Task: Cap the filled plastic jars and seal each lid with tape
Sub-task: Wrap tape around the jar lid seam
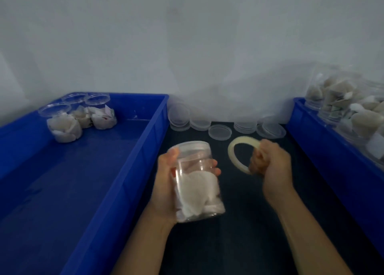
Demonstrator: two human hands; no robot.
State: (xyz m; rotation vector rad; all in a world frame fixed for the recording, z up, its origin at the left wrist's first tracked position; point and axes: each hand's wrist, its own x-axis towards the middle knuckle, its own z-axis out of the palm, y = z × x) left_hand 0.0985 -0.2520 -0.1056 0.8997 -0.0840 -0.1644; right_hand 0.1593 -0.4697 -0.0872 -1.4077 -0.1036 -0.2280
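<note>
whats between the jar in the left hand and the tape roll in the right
Nothing: in the head view only bare dark table shows between the jar and the tape roll.

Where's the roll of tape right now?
The tape roll is in the person's right hand, held above the dark table right of centre, beside the capped jar in the left hand, just before the loose lids.
</note>
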